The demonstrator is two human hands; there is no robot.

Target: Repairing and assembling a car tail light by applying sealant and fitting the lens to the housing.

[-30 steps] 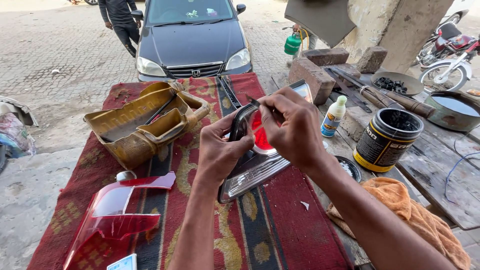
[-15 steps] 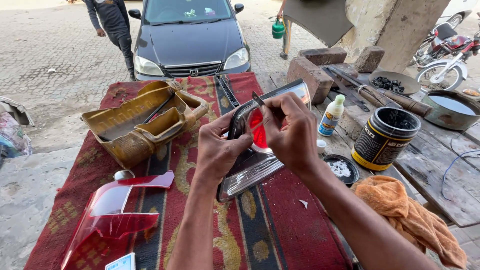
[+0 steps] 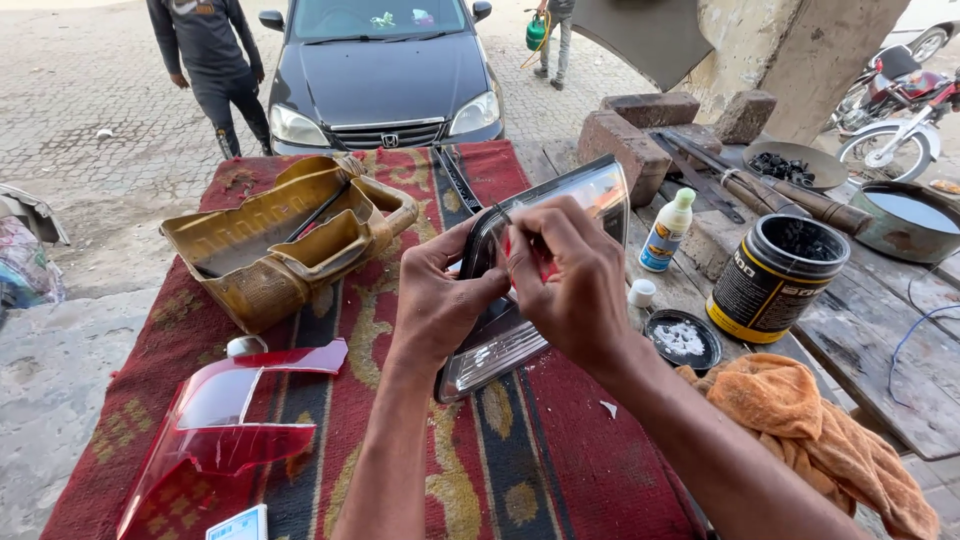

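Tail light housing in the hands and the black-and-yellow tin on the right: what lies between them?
In the head view, between the tail light housing and the tin lie a small white cap and a black lid holding white paste.

Tail-light unit (image 3: 530,300) propped on rug (image 3: 560,470), mid-table, gripped by left hand (image 3: 440,300) and right hand (image 3: 575,285). Left of it, housing shell (image 3: 270,240); nearer, loose lens (image 3: 230,420). Right of it, small bottle (image 3: 667,230), cap (image 3: 641,292), lid (image 3: 683,340), then tin can (image 3: 775,278). Cloth (image 3: 800,420) at near right. Behind table: car (image 3: 385,70), 2 bricks (image 3: 640,125) at right.
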